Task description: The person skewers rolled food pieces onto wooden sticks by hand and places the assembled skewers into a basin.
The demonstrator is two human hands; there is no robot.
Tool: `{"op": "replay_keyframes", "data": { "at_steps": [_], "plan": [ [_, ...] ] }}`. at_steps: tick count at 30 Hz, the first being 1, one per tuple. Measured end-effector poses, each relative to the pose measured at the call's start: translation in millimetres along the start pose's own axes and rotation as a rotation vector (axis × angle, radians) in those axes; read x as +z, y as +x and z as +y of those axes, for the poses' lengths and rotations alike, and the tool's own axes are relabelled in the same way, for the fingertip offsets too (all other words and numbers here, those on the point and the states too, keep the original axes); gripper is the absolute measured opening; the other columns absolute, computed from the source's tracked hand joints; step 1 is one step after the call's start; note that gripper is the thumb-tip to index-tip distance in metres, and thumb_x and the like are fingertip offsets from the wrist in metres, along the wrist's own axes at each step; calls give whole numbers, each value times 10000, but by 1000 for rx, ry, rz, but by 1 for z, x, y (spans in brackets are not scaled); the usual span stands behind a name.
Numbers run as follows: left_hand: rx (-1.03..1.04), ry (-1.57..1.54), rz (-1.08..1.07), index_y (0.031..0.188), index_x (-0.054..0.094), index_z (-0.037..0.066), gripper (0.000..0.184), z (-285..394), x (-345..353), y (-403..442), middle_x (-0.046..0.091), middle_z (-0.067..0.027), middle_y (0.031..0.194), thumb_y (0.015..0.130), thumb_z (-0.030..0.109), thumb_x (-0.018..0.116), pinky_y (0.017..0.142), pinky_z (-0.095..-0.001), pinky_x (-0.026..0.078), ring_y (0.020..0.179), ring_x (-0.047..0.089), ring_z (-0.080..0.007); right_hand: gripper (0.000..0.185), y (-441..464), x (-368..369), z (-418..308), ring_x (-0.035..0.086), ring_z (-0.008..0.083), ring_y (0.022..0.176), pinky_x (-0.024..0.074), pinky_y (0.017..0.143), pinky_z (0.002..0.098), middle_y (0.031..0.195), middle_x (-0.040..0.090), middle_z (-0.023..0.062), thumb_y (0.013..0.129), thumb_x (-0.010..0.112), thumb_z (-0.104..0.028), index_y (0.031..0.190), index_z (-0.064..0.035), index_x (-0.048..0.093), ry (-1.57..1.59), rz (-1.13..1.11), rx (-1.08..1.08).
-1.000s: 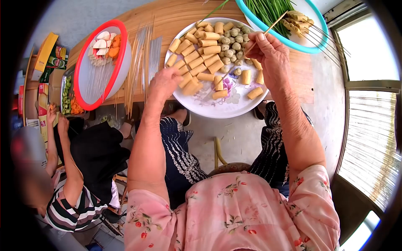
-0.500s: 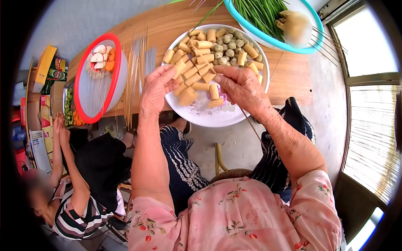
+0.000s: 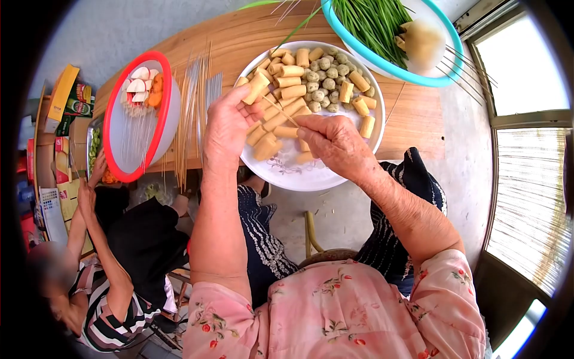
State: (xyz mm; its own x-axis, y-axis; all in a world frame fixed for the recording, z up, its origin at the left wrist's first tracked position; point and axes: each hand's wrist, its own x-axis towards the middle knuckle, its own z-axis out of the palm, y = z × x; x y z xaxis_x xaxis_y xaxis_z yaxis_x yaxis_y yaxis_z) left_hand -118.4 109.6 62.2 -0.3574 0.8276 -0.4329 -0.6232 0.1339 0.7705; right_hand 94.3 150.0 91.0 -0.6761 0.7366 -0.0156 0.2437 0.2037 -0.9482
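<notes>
Between the thumb and fingers of my left hand (image 3: 222, 128) is a tan, tube-shaped food piece (image 3: 256, 88), over the left side of a white plate (image 3: 293, 180). My right hand (image 3: 338, 143) pinches a thin bamboo skewer (image 3: 278, 109) whose tip points at that piece; whether it has gone in, I cannot tell. Many similar tan pieces (image 3: 292, 91) lie heaped on the plate below both hands. Grey-green balls (image 3: 327, 73) are piled at its upper right. My right hand partly covers a few pieces near the plate's front.
Bare skewers (image 3: 182, 134) lie left of the plate, by a red-rimmed basin (image 3: 170, 113) with skewered white and orange pieces. A teal-rimmed basin (image 3: 382, 66) with green stalks stands at the upper right. Another person (image 3: 113, 263) sits at the lower left, near boxes (image 3: 63, 161).
My left hand has turned the tan piece more upright. My right hand has moved lower, and the skewer tip now points towards the piece. The view has shifted slightly.
</notes>
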Motion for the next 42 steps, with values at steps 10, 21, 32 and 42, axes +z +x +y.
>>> {"op": "replay_keyframes", "data": {
  "at_steps": [10, 21, 32, 42],
  "plan": [
    [-5, 0, 33, 941, 604, 37, 175, 2, 2, -3, 641, -74, 822, 821, 160, 636, 686, -311, 515, 703, 587, -157, 211, 1, -1, -2, 637, 303, 699, 491, 647, 350, 774, 632, 227, 836, 593, -87, 991, 51, 627, 27, 2, 66],
    [-9, 11, 37, 954, 609, 25, 190, 2, 11, -6, 636, -80, 813, 819, 155, 641, 678, -300, 510, 686, 581, -150, 190, 0, 2, -2, 632, 312, 693, 486, 638, 352, 761, 627, 223, 838, 581, -85, 970, 45, 627, -6, 34, 12],
    [-20, 136, -51, 970, 610, 16, 206, -7, 26, -17, 627, -58, 848, 812, 144, 643, 691, -286, 509, 732, 586, -125, 124, 5, 7, 2, 600, 359, 653, 464, 591, 402, 677, 588, 217, 801, 604, -89, 777, 32, 616, 6, 140, 4],
    [26, 696, -51, 917, 644, 0, 236, -6, 14, -9, 653, -47, 813, 823, 216, 648, 668, -259, 492, 723, 623, -140, 165, 14, 0, -3, 560, 213, 464, 444, 472, 336, 525, 548, 125, 817, 589, -86, 714, 43, 589, 107, 140, 168]
  ]
}}
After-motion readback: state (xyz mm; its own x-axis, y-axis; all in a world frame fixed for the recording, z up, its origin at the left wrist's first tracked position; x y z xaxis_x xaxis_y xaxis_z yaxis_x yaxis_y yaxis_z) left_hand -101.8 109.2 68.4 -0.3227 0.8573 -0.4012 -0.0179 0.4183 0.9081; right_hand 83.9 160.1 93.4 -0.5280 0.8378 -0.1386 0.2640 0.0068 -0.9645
